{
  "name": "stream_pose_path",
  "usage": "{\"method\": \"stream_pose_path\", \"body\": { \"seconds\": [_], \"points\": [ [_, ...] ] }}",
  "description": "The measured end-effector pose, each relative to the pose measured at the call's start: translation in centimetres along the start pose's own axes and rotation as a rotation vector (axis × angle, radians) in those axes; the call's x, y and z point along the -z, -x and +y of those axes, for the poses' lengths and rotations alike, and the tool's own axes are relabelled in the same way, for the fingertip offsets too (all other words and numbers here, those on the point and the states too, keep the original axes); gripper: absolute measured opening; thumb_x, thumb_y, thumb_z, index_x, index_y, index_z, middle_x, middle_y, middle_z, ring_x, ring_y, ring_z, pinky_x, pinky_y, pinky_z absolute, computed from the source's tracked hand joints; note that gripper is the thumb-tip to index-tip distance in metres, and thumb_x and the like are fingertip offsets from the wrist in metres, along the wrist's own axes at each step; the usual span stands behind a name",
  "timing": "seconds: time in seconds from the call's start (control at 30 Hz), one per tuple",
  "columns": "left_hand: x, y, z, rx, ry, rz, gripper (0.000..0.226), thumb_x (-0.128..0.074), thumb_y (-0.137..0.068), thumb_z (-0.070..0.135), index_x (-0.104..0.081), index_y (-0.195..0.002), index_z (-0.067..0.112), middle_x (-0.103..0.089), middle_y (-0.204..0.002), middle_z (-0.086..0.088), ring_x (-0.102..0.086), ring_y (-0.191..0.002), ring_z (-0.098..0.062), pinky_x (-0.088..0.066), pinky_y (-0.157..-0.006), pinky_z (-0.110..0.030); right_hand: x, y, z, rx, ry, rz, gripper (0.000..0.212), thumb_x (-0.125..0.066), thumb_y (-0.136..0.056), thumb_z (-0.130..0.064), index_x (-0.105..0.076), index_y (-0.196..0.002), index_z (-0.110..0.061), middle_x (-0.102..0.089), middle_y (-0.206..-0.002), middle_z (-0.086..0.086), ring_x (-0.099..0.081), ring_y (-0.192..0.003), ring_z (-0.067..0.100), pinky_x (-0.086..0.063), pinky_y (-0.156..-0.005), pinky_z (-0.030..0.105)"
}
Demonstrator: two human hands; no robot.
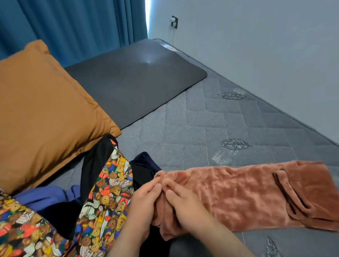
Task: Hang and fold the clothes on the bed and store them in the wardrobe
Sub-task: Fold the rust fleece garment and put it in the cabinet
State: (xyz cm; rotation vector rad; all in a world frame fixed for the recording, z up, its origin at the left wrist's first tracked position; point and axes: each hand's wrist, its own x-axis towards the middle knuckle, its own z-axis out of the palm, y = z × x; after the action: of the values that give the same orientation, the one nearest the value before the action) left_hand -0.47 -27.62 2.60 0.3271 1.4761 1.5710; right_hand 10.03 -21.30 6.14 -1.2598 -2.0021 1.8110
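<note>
near the front edge of the mattress (235, 122), toward its right side, the rust velvet garment (252, 195) lies stretched out in a long narrow band, already folded lengthwise by the look of it, with its far end close to the right edge. i judge it soft, limp and light, with a plush nap that probably slides against itself, so layers could creep apart when lifted. it has no stiffness to hold a fold; i would take it at the bunched left end and support the middle, not pinch one corner.

my left hand (144, 204) and right hand (183, 207) sit side by side on that left end. the left fingers (153, 186) are curled nearly closed around the gathered cloth from the left, thumb side up. the right fingers (170, 191) are bent and pressed into the same bunch, pinching a ridge of fabric against the left hand. both have hold of the velvet; neither is spread.

just left of my hands lies a heap of other clothes: a teddy-bear print garment (101, 206), a blue garment (45, 197) and something black (97, 161). an orange pillow (30, 112) rests behind them, toward the back-left.
</note>
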Motion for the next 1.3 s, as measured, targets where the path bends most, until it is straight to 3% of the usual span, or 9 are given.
{"method": "stream_pose_path", "body": {
  "seconds": [0.17,0.53,0.63,0.73,0.9,1.07,1.17,1.23,1.3],
  "points": [
    [-0.2,1.7,1.1,0.193,0.387,-0.116,0.040,-0.035,-0.097,0.029,-0.054,-0.118,0.001,-0.067,-0.111,-0.027,-0.070,-0.083,-0.030,-0.059,-0.059,-0.036,2.6,1.0,0.5,-0.040,-0.236,-0.005,0.018,-0.057,-0.095,-0.011,-0.067,-0.104,-0.022,-0.073,-0.097,-0.011,-0.063,-0.091,-0.006,-0.049,-0.081,0.013],
    [-15.3,0.3,-4.7,0.403,0.299,-0.166,0.022,-0.044,-0.094,0.013,-0.058,-0.110,0.006,-0.071,-0.103,-0.018,-0.068,-0.088,-0.026,-0.057,-0.072,-0.038,17.4,2.9,8.8,-0.136,-0.256,0.228,0.039,-0.063,-0.074,0.007,-0.066,-0.110,-0.009,-0.072,-0.108,0.008,-0.068,-0.094,0.017,-0.055,-0.086,0.034],
    [-17.1,-0.1,-7.5,0.044,-0.272,0.065,0.021,-0.058,-0.090,-0.003,-0.062,-0.091,0.017,-0.070,-0.089,-0.010,-0.064,-0.083,-0.025,-0.054,-0.067,-0.016,20.5,3.0,11.2,-0.139,-0.343,0.291,0.037,-0.068,-0.068,-0.006,-0.068,-0.103,-0.018,-0.076,-0.099,-0.001,-0.071,-0.095,0.015,-0.058,-0.084,0.033],
    [-18.7,-0.2,-10.4,-0.429,-0.886,-0.044,0.035,-0.076,-0.079,0.021,-0.068,-0.113,0.020,-0.061,-0.128,-0.010,-0.057,-0.120,-0.031,-0.045,-0.096,-0.032,25.1,2.5,13.4,-0.183,-0.397,0.389,0.045,-0.073,-0.068,-0.009,-0.063,-0.111,-0.017,-0.075,-0.096,-0.002,-0.071,-0.088,0.012,-0.057,-0.071,0.026],
    [-21.9,-2.6,-15.8,-0.361,-1.653,-0.371,0.082,-0.022,-0.080,0.075,0.001,-0.152,0.040,0.016,-0.158,0.004,0.014,-0.148,-0.018,0.008,-0.117,-0.036,32.2,0.9,17.5,-0.256,-0.121,0.561,0.040,-0.064,-0.089,-0.009,-0.055,-0.128,-0.011,-0.064,-0.109,0.005,-0.062,-0.096,0.013,-0.047,-0.082,0.019],
    [-22.0,-3.6,-15.8,-0.362,-1.264,-0.029,0.074,-0.039,-0.077,0.066,-0.059,-0.131,0.019,-0.050,-0.141,-0.016,-0.042,-0.134,-0.034,-0.029,-0.111,-0.046,38.6,2.4,20.4,-0.152,-0.005,0.833,0.027,-0.057,-0.094,-0.025,-0.070,-0.073,-0.014,-0.071,-0.069,0.001,-0.063,-0.063,0.022,-0.051,-0.059,0.033],
    [-19.7,-4.3,-13.7,-0.091,-0.957,0.421,0.072,-0.066,-0.075,0.049,-0.057,-0.128,0.001,-0.053,-0.132,-0.028,-0.047,-0.124,-0.041,-0.033,-0.108,-0.051,43.7,4.3,23.1,-0.386,0.188,1.035,0.023,-0.059,-0.091,-0.026,-0.070,-0.108,-0.014,-0.071,-0.109,0.010,-0.063,-0.102,0.031,-0.047,-0.088,0.038],
    [-19.2,-4.4,-12.4,0.179,-0.822,0.535,0.073,-0.080,-0.075,0.037,-0.052,-0.130,0.000,-0.052,-0.134,-0.027,-0.048,-0.125,-0.039,-0.035,-0.108,-0.051,44.7,4.8,25.3,-0.513,0.085,0.853,0.044,-0.068,-0.088,-0.023,-0.058,-0.127,-0.007,-0.065,-0.119,0.012,-0.061,-0.107,0.029,-0.045,-0.096,0.037],
    [-20.2,-4.0,-11.8,-0.260,-1.163,0.396,0.063,-0.074,-0.072,0.043,-0.058,-0.127,0.015,-0.058,-0.131,-0.012,-0.054,-0.121,-0.032,-0.043,-0.102,-0.047,44.2,4.4,26.6,-0.509,-0.005,0.638,0.035,-0.077,-0.081,-0.018,-0.064,-0.113,-0.013,-0.070,-0.109,0.007,-0.065,-0.094,0.022,-0.050,-0.093,0.037]
  ]
}}
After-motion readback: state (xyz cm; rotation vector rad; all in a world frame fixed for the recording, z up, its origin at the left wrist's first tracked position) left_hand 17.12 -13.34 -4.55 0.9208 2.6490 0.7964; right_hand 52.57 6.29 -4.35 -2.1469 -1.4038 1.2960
